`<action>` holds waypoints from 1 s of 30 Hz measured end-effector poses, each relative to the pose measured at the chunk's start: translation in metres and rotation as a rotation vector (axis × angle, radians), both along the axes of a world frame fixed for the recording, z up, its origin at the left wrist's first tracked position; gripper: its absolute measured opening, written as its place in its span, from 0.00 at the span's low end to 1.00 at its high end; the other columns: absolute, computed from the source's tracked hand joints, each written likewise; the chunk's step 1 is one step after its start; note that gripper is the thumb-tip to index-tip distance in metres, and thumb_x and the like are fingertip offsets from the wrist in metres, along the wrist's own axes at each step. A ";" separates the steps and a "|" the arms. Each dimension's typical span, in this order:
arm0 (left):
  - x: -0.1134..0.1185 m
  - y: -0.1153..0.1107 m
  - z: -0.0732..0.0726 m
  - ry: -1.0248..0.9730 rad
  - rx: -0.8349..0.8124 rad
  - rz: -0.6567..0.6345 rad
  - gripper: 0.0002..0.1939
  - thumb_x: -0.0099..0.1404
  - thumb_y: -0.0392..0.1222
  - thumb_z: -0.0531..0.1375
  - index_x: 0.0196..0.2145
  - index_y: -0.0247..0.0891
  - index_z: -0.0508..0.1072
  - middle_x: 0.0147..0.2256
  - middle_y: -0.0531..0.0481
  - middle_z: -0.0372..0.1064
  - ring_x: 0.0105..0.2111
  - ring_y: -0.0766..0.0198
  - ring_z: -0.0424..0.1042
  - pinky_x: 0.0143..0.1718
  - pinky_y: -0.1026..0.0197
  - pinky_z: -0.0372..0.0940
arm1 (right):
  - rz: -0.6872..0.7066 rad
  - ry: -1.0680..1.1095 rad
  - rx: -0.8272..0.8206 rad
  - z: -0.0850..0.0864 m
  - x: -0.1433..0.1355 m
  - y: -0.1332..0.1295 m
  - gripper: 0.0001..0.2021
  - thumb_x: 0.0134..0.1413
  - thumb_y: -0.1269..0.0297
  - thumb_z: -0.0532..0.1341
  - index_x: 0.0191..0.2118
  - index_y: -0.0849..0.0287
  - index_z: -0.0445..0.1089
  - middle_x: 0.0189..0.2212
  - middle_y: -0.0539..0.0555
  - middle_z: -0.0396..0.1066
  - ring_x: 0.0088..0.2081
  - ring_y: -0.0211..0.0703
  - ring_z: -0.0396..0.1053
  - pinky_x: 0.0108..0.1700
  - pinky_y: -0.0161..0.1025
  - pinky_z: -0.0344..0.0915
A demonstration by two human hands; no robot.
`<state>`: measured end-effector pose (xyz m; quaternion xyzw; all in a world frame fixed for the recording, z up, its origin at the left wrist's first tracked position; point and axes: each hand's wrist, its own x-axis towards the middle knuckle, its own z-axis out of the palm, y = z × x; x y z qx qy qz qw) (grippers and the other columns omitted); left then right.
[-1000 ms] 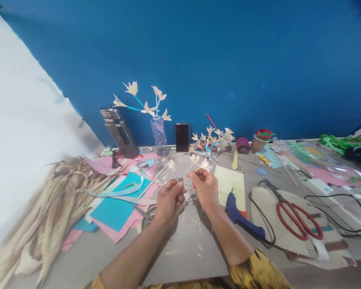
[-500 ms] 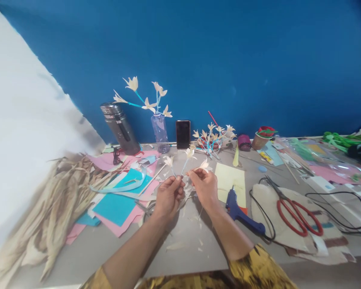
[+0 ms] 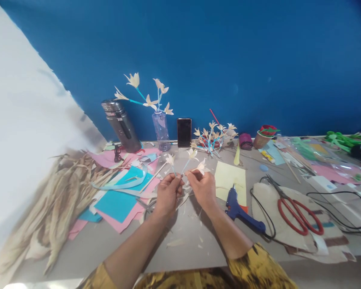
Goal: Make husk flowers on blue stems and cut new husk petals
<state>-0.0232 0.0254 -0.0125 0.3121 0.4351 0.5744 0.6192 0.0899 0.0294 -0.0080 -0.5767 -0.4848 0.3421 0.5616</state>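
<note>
My left hand (image 3: 169,192) is closed in a pinch on the thin stems of cream artificial flowers. Two blooms, a left flower (image 3: 170,159) and a middle flower (image 3: 192,154), stand up above the fingers on pale blue stems. Close beside it, my right hand (image 3: 202,188) is also closed, its fingertips pinched near the same stems. A third cream flower (image 3: 201,165) shows just over the right knuckles; its stem is hidden by the fingers. Scraps of dry husk (image 3: 185,196) lie beneath the hands.
Dried husks (image 3: 60,200) and blue paper (image 3: 116,204) lie left. A flower-filled bottle (image 3: 160,130), flask (image 3: 122,126) and phone (image 3: 184,133) stand by the wall. To the right are a blue glue gun (image 3: 240,214), red-handled scissors (image 3: 297,212) and a flower bunch (image 3: 212,138).
The third flower has tilted slightly left, closer to the others, as my right hand turned a little. Both hands remain pinched together. The whole view has shifted slightly.
</note>
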 end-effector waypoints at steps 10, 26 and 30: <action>-0.005 0.005 0.000 -0.010 -0.001 -0.010 0.21 0.48 0.51 0.73 0.26 0.35 0.68 0.21 0.57 0.64 0.17 0.76 0.56 0.17 0.72 0.51 | 0.138 0.171 -0.061 -0.003 -0.001 0.006 0.09 0.43 0.60 0.66 0.29 0.60 0.74 0.20 0.48 0.71 0.22 0.40 0.67 0.25 0.36 0.65; -0.018 0.010 0.004 0.294 0.321 0.394 0.09 0.58 0.44 0.68 0.28 0.40 0.72 0.24 0.56 0.64 0.27 0.67 0.62 0.33 0.67 0.60 | 0.173 0.149 -0.107 -0.010 -0.003 0.008 0.08 0.44 0.61 0.66 0.31 0.60 0.75 0.20 0.47 0.71 0.21 0.38 0.65 0.25 0.36 0.62; -0.024 0.013 0.002 0.398 0.322 0.404 0.10 0.61 0.44 0.65 0.26 0.39 0.70 0.25 0.56 0.62 0.28 0.67 0.60 0.33 0.66 0.58 | 0.195 0.124 -0.111 -0.009 -0.005 0.005 0.05 0.44 0.64 0.65 0.29 0.59 0.75 0.19 0.47 0.71 0.21 0.38 0.65 0.26 0.35 0.60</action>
